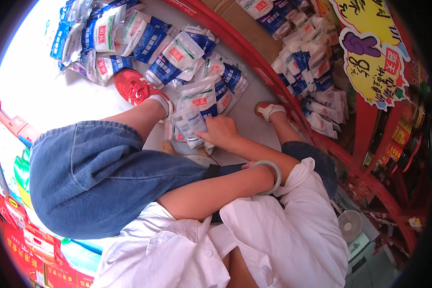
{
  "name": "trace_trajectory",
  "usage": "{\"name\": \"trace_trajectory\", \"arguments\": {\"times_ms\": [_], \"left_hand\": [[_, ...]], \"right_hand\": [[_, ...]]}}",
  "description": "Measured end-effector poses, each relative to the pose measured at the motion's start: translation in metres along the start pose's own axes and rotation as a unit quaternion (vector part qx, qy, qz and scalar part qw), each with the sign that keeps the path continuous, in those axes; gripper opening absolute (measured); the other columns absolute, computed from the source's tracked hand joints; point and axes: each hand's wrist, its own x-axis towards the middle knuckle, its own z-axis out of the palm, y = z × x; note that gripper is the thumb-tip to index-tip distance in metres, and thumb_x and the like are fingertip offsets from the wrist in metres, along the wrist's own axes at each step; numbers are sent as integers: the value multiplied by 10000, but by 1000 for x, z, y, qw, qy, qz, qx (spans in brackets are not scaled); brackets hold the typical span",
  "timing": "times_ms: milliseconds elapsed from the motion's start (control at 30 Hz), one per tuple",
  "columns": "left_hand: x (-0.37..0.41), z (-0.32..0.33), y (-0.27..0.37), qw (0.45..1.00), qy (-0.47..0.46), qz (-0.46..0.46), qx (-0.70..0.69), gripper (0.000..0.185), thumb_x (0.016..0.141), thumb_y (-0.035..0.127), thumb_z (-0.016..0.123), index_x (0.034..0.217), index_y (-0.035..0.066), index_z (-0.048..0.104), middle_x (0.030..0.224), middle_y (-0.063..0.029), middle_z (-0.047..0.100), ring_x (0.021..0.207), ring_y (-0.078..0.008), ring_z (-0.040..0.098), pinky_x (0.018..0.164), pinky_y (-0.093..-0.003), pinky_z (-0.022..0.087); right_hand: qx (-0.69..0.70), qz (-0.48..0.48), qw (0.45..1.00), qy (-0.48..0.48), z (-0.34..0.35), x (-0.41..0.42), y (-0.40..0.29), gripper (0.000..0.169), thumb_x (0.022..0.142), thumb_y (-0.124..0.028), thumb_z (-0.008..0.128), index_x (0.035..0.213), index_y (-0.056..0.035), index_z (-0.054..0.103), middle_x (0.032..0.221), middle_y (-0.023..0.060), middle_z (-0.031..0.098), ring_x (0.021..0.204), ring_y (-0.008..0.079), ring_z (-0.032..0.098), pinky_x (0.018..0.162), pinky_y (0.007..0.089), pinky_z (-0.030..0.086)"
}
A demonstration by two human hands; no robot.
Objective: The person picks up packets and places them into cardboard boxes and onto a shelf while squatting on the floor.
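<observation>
My right hand is low over the floor between my legs, its thumb and fingers closed on the edge of a white plastic salt packet. Another salt packet, blue and white with a red mark, stands just behind it. More salt packets lie heaped on the floor around my red shoe. My left forearm, with a pale bangle at its wrist, crosses my lap; only a bit of my left hand shows beneath my right arm, so its grip is hidden.
A red shelf edge runs diagonally at the right, with stacked salt packets beyond it. Yellow price signs hang over shelved jars. Red cartons and bagged goods are at the lower left. A small fan stands lower right.
</observation>
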Motion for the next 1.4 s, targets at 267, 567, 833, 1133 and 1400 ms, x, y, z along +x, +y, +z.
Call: {"name": "trace_trajectory", "arguments": {"times_ms": [267,567,833,1133,1400], "left_hand": [[-37,-41,-15,971,157,101,-153,298,875,304,482,979,92,662,1058,-63,649,911,-238,624,866,-442,453],[-130,-79,-70,327,815,-213,-429,498,914,432,532,1089,-33,566,1072,-181,626,992,-275,604,860,-342,470],[-114,-46,-83,449,447,224,-740,385,926,293,561,1212,41,511,1064,-134,647,896,-230,664,781,-356,562],[-89,-46,-89,410,521,221,-715,272,948,242,510,1169,88,551,1090,-84,631,944,-202,639,790,-361,542],[-93,-50,-77,368,557,242,-704,440,993,386,362,1207,35,518,1147,-108,611,1012,-227,619,901,-348,495]], "right_hand": [[303,-5,953,27,-9,-12,51,322,788,-365,685,936,-81,657,763,84,665,698,163,633,623,351,488],[-36,-128,843,521,-108,-103,118,174,720,-190,706,871,-107,685,820,47,595,701,254,549,627,352,451],[-123,-56,848,513,-123,-95,110,274,744,-169,702,1015,-176,659,841,18,541,757,231,537,641,349,458],[129,-120,861,477,-121,-96,68,178,827,-173,648,965,-61,648,963,86,541,914,244,519,837,357,405],[43,-126,868,479,-89,-81,51,166,781,-207,667,853,-75,596,920,78,542,826,315,509,752,425,406]]}}
